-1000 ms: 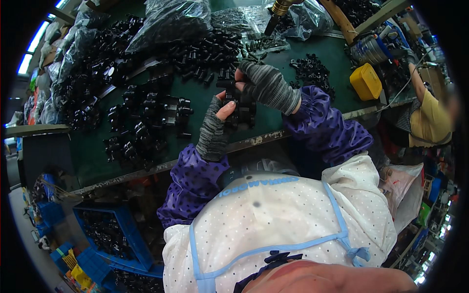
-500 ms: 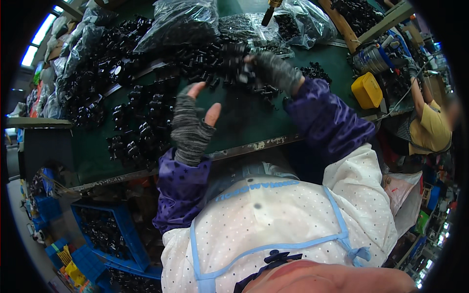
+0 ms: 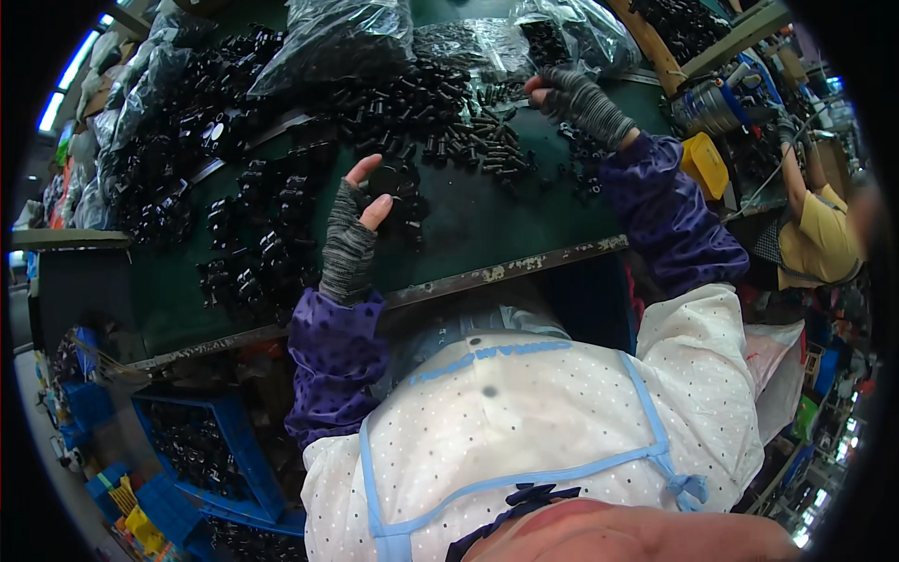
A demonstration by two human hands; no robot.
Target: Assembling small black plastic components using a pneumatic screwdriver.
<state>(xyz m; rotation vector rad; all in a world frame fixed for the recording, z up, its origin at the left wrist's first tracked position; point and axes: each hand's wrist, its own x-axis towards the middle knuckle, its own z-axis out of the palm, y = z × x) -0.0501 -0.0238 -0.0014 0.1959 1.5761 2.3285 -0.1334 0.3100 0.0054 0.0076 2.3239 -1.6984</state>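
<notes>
My left hand [image 3: 351, 234], in a grey fingerless glove, is over the near middle of the green table. Its thumb and forefinger are bent around the edge of a dark black part [image 3: 400, 183], whose exact kind I cannot make out. Farther off to the right, my right hand [image 3: 576, 101], gloved alike, hovers by the bolts with its fingertips drawn together. Whatever lies between those fingertips is too small to tell. A spread-out pile of black bolts [image 3: 421, 108] lies between and beyond my hands.
Black clamp-like parts [image 3: 267, 225] lie in rows at left. Clear plastic bags [image 3: 342, 42] stand at the back. Small black pieces [image 3: 585, 155] are scattered beneath my right forearm. A yellow container [image 3: 704, 166] sits at right, near a co-worker [image 3: 815, 239]. A blue crate [image 3: 229, 440] stands below left.
My right hand has moved right and farther back, uncovering the bolts. My left hand has shifted slightly left and nearer; a black part now shows at its fingers.
</notes>
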